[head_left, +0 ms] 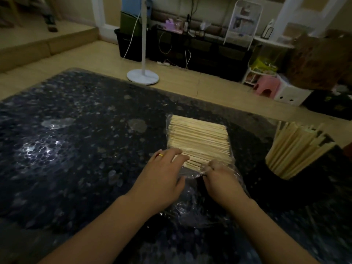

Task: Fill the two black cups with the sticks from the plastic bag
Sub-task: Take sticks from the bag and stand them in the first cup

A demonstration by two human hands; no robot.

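A flat bundle of pale wooden sticks [200, 138] lies in a clear plastic bag [192, 202] on the dark speckled table [66, 149]. My left hand [163, 176], with a gold ring, rests with straight fingers on the near left end of the sticks. My right hand [221, 176] pinches the sticks' near ends through the bag's crumpled opening. To the right stands a black cup [308, 180] packed with upright sticks [297, 149]. I see only this one cup.
The table's far edge runs behind the bag. Beyond it on the floor stand a white fan base [142, 76], a pink stool [266, 87] and a dark low shelf [200, 52] with cables. A thin stick [310, 216] lies near the cup's base.
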